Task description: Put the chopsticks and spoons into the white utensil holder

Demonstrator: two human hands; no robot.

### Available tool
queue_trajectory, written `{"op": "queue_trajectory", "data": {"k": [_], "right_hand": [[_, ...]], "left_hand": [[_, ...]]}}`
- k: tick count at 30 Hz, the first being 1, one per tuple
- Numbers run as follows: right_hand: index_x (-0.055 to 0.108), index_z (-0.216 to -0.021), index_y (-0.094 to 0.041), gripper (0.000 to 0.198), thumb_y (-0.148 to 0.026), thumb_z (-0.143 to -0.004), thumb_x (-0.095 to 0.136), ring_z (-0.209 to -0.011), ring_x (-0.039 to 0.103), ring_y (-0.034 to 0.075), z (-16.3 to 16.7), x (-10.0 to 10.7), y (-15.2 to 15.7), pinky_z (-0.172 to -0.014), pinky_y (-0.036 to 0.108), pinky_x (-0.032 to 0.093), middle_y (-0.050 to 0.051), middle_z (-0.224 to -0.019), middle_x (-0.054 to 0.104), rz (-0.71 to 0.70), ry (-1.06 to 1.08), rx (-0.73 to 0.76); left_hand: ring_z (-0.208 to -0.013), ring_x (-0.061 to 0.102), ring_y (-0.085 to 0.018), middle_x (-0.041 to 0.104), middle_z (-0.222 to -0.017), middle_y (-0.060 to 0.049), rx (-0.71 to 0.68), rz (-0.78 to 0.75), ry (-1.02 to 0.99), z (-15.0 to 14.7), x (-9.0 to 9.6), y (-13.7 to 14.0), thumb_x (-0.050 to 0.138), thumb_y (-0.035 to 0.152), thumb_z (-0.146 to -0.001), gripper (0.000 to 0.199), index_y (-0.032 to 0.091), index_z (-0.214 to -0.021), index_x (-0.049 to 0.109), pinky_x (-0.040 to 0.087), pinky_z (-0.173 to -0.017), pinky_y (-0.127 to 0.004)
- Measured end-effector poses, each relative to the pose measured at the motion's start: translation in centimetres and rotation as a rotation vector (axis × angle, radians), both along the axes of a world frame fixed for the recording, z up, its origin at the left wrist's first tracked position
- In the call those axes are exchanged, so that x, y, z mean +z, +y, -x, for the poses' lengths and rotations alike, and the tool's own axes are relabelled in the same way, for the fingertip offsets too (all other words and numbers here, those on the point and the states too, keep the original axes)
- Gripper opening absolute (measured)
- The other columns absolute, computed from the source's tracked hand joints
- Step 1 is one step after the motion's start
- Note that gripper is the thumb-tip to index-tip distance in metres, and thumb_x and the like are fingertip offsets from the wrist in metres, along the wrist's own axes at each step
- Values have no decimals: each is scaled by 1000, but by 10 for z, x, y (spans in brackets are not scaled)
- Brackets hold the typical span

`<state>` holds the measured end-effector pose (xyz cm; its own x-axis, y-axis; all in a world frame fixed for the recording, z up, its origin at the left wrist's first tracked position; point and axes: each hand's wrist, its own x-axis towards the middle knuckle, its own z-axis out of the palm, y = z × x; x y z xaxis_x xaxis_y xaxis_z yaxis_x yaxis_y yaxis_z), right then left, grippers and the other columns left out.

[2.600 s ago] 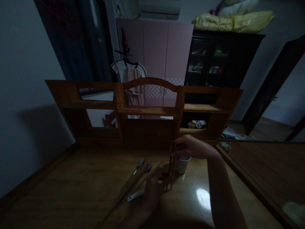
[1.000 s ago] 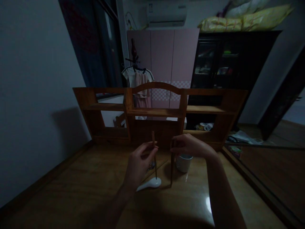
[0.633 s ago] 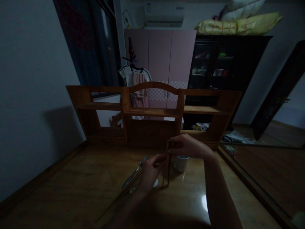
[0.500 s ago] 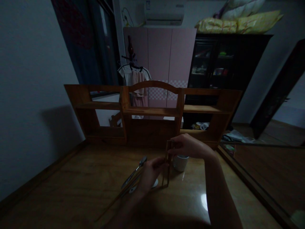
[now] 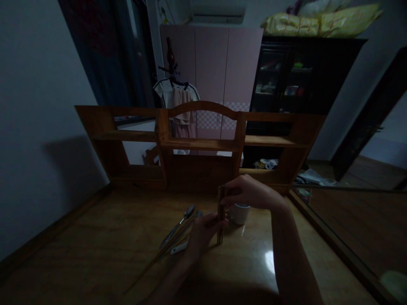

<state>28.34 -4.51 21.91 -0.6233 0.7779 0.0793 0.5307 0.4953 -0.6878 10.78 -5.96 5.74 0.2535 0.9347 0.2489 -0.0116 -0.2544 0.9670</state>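
Observation:
A small bundle of chopsticks [image 5: 220, 235] stands upright above the tabletop, lower ends close to or on the wood. My left hand [image 5: 205, 231] is closed around its lower half. Higher up, my right hand [image 5: 243, 192] grips the top part with its fingertips. Just behind and right of the bundle is a white cup [image 5: 240, 214], partly hidden by my right hand. Left of my left hand lie a metal spoon [image 5: 188, 212], some long thin sticks [image 5: 149, 264] and a utensil with a white handle [image 5: 179, 248]; my hand hides part of these.
The wooden tabletop [image 5: 104, 237] ends in a raised edge [image 5: 337, 245] at the right. Across its back stands a wooden shelf unit [image 5: 199, 145]. A wall [image 5: 41, 169] closes off the left side. The room is dim.
The chopsticks, spread apart before, are now drawn together into a tight upright bundle between my hands. The view has shifted slightly; the cup and utensils remain on the table.

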Motion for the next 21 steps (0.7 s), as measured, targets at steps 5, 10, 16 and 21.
{"op": "queue_trajectory", "data": {"k": [5, 10, 16, 21], "right_hand": [[69, -79, -16, 21, -38, -80, 68, -71, 70, 18, 0, 2, -1, -57, 21, 49, 2, -75, 74, 30, 4, 1], [71, -78, -17, 21, -38, -80, 68, -67, 68, 16, 1, 5, -4, -55, 20, 47, 1, -72, 73, -14, -38, 3], [72, -83, -18, 23, -40, -81, 67, -68, 66, 14, 1, 5, -4, -57, 21, 47, 2, -73, 72, -52, -46, 14], [72, -93, -18, 26, -42, -81, 67, -69, 66, 15, 3, 6, -4, -57, 22, 46, 2, -76, 72, -70, 33, -28]], "left_hand": [[-90, 69, -25, 76, -92, -5, -30, 54, -2, 0, -5, 0, 72, 40, -73, 29, 18, -92, 76, 53, -81, -31], [-91, 69, -28, 76, -93, -7, -31, 103, 24, -1, -1, -3, 72, 42, -72, 32, 17, -91, 77, 54, -81, -34], [-90, 69, -27, 76, -92, -6, -22, 88, 83, -1, 5, -6, 71, 42, -72, 29, 19, -89, 77, 54, -80, -34], [-91, 69, -26, 76, -93, -5, -45, 63, 75, 0, 6, -7, 68, 39, -76, 27, 18, -91, 76, 53, -80, -32]]}}
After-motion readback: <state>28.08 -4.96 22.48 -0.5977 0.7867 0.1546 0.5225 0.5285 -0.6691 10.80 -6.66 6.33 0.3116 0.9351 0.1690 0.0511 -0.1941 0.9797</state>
